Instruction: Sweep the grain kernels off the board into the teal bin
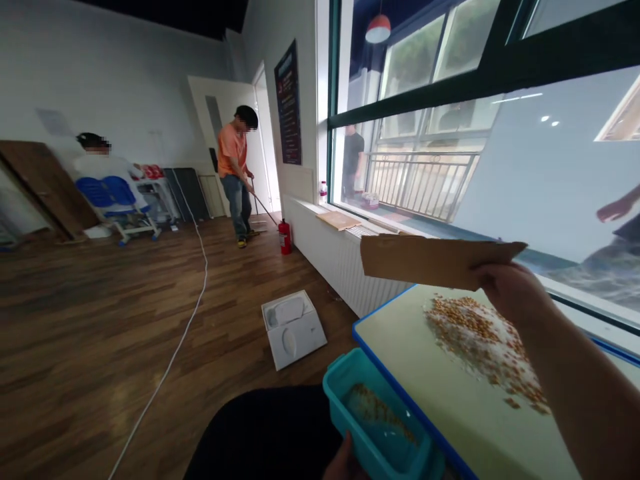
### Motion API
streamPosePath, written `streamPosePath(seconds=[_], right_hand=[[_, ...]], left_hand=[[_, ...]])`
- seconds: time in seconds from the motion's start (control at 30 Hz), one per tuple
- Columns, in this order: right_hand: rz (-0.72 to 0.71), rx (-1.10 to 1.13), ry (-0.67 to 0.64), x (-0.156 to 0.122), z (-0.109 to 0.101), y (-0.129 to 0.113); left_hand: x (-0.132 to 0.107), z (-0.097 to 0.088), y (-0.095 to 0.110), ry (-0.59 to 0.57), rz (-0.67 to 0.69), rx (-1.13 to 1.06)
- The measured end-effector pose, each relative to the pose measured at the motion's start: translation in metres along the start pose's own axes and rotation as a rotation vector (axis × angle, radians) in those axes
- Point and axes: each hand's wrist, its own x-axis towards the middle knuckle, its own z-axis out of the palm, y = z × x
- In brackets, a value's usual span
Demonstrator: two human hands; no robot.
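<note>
My right hand (507, 287) grips one end of a flat strip of brown cardboard (415, 261), raised above the far end of the table. Below it, a pile of white grains mixed with orange-brown bits (475, 333) is spread on the pale, blue-edged tabletop (395, 327). Down at the near table edge, my left hand (345, 463) is closed on the side of a turquoise plastic tub (345, 410), just under the tabletop level. Some of the same white and brown mix lies at the bottom of the tub. Most of my left hand is cut off by the frame.
A white box (295, 343) with moulded insets lies on the wooden floor beside my knee. A fire extinguisher (285, 237) stands by the radiator (325, 247). One person (233, 150) in orange sweeps near the door; another sits (107, 167) at a desk. A white cable (200, 287) crosses the floor.
</note>
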Motion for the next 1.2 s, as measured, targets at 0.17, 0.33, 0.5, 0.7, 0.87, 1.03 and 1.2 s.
streamPosePath(seconds=[0.17,0.33,0.5,0.7,0.87,1.03,1.2], right_hand=[[0.187,-0.021,-0.148,-0.028,0.016,-0.018],[0.170,-0.029,-0.319,-0.041,0.021,-0.023],[0.113,-0.109,-0.324,-0.042,0.017,-0.022],[-0.001,-0.230,-0.253,-0.041,0.012,-0.028],[-0.278,-0.313,-0.256,-0.047,0.015,-0.035],[-0.407,-0.431,-0.250,-0.051,0.019,-0.035],[-0.333,-0.476,-0.242,-0.038,0.011,-0.019]], left_hand=[[-0.008,0.017,-0.010,-0.038,0.013,0.038],[-0.015,0.005,-0.012,0.038,0.041,0.019],[-0.019,0.007,-0.013,0.130,0.047,-0.040],[-0.025,0.005,-0.010,0.130,0.037,-0.051],[-0.027,-0.005,-0.004,0.087,0.042,-0.068],[-0.026,-0.015,-0.005,0.042,0.054,-0.067],[-0.029,-0.006,-0.006,0.125,0.039,-0.081]])
